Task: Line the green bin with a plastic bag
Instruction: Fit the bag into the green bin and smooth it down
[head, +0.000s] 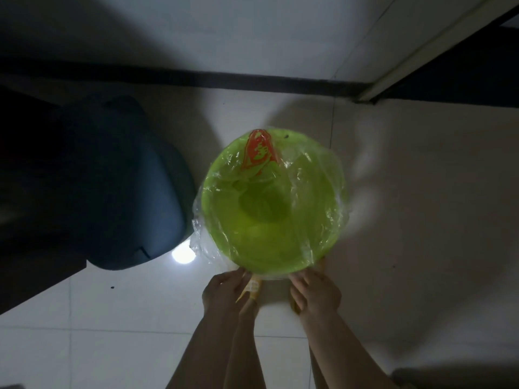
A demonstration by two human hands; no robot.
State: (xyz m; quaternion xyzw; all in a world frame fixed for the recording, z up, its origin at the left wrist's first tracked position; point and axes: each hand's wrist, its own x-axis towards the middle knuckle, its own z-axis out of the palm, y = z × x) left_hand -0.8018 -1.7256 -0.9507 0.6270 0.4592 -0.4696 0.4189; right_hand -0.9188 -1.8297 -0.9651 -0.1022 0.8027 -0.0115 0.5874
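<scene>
Gripping the plastic bag [309, 192] below the green bin's [266, 248] near rim: left hand [224, 290], right hand [314, 293].

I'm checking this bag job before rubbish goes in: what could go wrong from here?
The thin clear plastic bag may slip off the round green bin's rim, since it looks loosely draped there. The left hand and right hand tug its near edge; hard pulling might tear it or tip the bin.

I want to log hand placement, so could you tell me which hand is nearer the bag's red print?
Left. The left hand is at the bin's near rim, below the red print; the right hand is at the same rim but further right.
</scene>
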